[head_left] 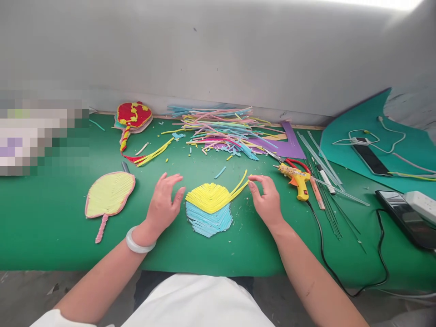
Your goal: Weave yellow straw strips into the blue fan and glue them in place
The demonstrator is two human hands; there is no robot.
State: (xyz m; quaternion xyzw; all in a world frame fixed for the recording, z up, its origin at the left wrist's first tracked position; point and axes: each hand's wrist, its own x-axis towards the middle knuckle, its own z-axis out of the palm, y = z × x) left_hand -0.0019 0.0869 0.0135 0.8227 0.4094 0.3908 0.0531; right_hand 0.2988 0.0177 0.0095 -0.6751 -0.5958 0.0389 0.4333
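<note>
A craft piece covered in strips (208, 220), yellow above and light blue below, lies flat on the green table in front of me. Two yellow strips (238, 190) extend from its right side, up and to the right. At the end of one of them, the thumb and forefinger of my right hand (267, 200) come together in a pinch. My left hand (164, 197) hovers at the piece's left side, its thumb and fingers apart and nothing in them. A white bangle (139, 243) circles my left wrist.
A yellow leaf-shaped fan (111, 195) lies left, a red-and-yellow one (133, 116) behind it. Colourful strips (221, 127) are heaped at the back over purple sheet (294, 145). At right are a yellow glue gun (299, 181), its black cord, thin wires (329, 204) and phones (405, 218).
</note>
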